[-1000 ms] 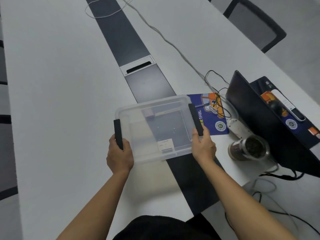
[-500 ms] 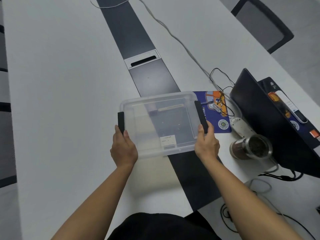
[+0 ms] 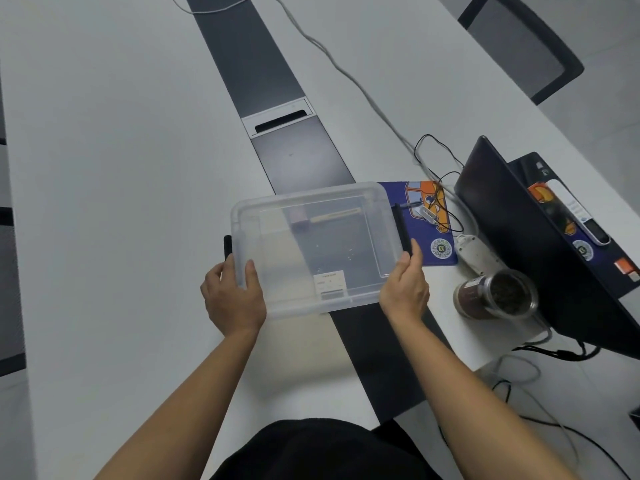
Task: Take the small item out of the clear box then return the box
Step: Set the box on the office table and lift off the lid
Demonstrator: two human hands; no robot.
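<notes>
A clear plastic box (image 3: 311,244) with a lid and black side latches lies across the table's dark centre strip. My left hand (image 3: 233,297) grips its near left corner, thumb on the lid. My right hand (image 3: 405,289) holds the near right corner by the black latch (image 3: 401,230). A small grey block (image 3: 299,221) shows through the lid at the far left inside, next to a pale stick-like piece (image 3: 334,214). A white label (image 3: 330,282) sits on the near side.
A blue printed pad (image 3: 422,237) with a small white clip and black cables lies right of the box. A white power strip (image 3: 476,254), a glass jar of dark contents (image 3: 498,296) and an open black laptop (image 3: 526,244) stand further right. A chair (image 3: 523,43) is beyond the table.
My left hand shifted from the black left latch onto the box's near left corner, thumb over the lid. The box stays in the same spot on the table.
</notes>
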